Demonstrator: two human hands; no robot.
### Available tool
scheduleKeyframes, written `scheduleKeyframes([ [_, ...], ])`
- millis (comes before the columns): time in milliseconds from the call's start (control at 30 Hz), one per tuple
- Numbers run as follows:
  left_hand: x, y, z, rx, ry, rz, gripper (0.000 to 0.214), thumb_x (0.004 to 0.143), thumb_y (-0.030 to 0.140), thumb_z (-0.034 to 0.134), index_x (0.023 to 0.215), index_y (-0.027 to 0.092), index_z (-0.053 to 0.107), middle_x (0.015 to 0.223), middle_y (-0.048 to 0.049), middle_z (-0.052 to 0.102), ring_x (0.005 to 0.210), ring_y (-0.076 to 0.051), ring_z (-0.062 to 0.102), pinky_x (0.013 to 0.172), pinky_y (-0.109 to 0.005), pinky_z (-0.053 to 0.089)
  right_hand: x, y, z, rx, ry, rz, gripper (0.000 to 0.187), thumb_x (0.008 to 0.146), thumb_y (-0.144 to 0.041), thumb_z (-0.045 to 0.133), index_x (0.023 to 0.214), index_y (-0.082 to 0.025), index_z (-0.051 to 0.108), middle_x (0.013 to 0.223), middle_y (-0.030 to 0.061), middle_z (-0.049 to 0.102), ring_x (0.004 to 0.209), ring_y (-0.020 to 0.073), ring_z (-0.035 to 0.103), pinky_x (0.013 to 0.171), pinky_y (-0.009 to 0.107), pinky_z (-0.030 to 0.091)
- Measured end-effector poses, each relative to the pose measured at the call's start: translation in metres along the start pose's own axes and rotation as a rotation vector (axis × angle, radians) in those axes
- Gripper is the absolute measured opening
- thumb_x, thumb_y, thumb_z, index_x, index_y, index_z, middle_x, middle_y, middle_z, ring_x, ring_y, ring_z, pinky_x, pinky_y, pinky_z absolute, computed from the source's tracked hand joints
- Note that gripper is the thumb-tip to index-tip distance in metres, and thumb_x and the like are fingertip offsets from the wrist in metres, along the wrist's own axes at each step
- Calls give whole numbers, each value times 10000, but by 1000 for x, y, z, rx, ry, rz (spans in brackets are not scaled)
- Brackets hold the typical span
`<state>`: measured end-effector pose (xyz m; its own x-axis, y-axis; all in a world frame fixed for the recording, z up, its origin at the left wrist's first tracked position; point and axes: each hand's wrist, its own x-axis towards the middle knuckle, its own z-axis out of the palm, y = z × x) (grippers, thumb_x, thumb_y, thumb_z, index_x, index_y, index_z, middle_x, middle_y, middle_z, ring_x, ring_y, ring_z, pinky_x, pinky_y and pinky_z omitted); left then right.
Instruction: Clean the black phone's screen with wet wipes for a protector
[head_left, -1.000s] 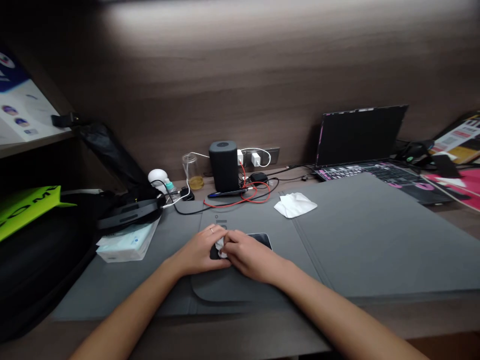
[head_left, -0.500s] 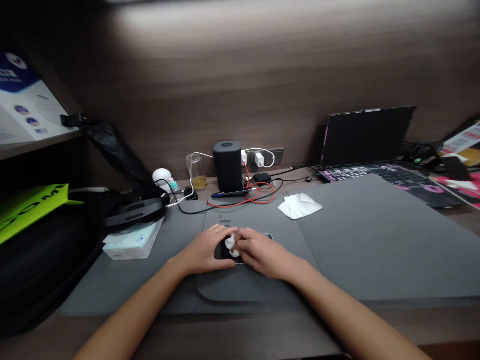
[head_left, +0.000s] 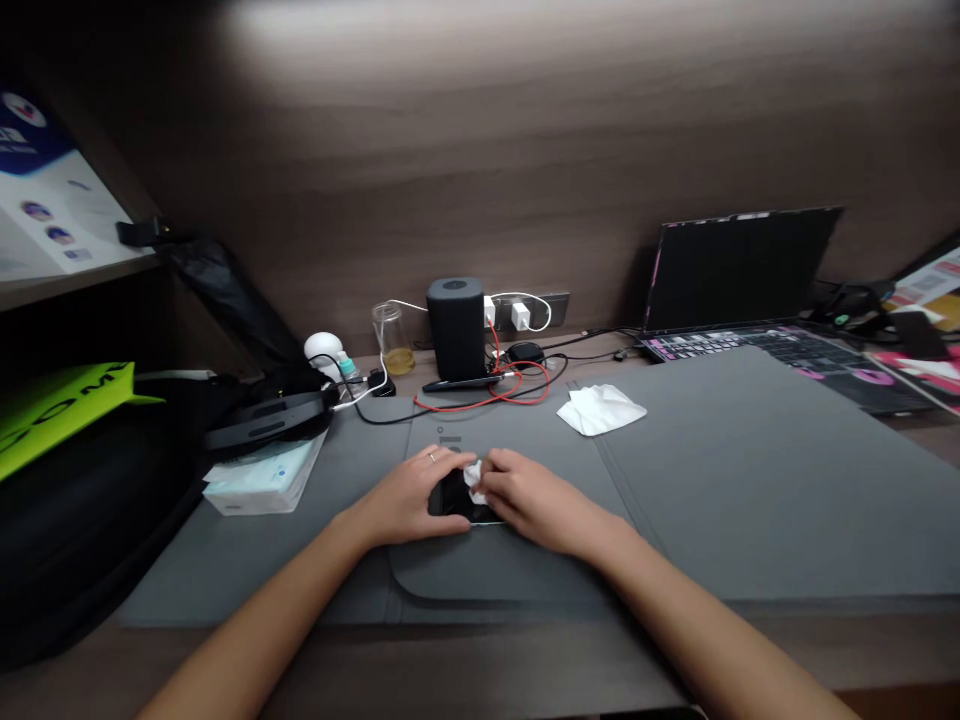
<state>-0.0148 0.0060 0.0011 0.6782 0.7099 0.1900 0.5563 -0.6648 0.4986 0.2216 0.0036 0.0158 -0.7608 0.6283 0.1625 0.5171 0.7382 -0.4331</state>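
Note:
A dark smartphone (head_left: 453, 497) lies flat on the grey desk mat, its glossy black face partly covered by both hands. My left hand (head_left: 401, 502), with a ring on one finger, grips the phone's left end, thumb along the near edge and fingers along the far edge. Pinched in the fingers of my right hand (head_left: 534, 502) is a crumpled white tissue (head_left: 472, 475), pressed against the phone's face. The right part of the phone is hidden under that hand. Another tissue (head_left: 601, 410) lies spread on the mat, beyond my right hand.
Behind the hands stand a black speaker (head_left: 456, 330) and a glass jar (head_left: 394, 345), with a red cable (head_left: 450, 409) looping in front. A tissue pack (head_left: 266, 480) and a black bag (head_left: 90, 530) are at left. An open laptop (head_left: 742, 275) sits at back right.
My right hand has slid the crumpled tissue a little to the right across the phone, uncovering more of its black face. My left hand keeps its grip. The view has shifted slightly.

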Motion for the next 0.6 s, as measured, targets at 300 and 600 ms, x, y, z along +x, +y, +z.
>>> scheduleKeyframes([
  [300,0,0,0,-7,2,5,692,828,436,756,1423,244,457,1305,-104,600,1183,-298,558,1012,-436,471,-2,6,-3,-21,-11,29,133,991,-165,498,1005,-153,630,1010,88,580,882,188,553,793,299,451],
  [600,1,1,-2,-27,-4,-2,665,831,431,755,1404,239,478,1277,-103,611,1167,-293,564,1002,-431,477,-7,11,-10,6,-8,27,146,1007,-163,458,1003,-170,604,1034,88,553,953,208,516,837,320,451],
])
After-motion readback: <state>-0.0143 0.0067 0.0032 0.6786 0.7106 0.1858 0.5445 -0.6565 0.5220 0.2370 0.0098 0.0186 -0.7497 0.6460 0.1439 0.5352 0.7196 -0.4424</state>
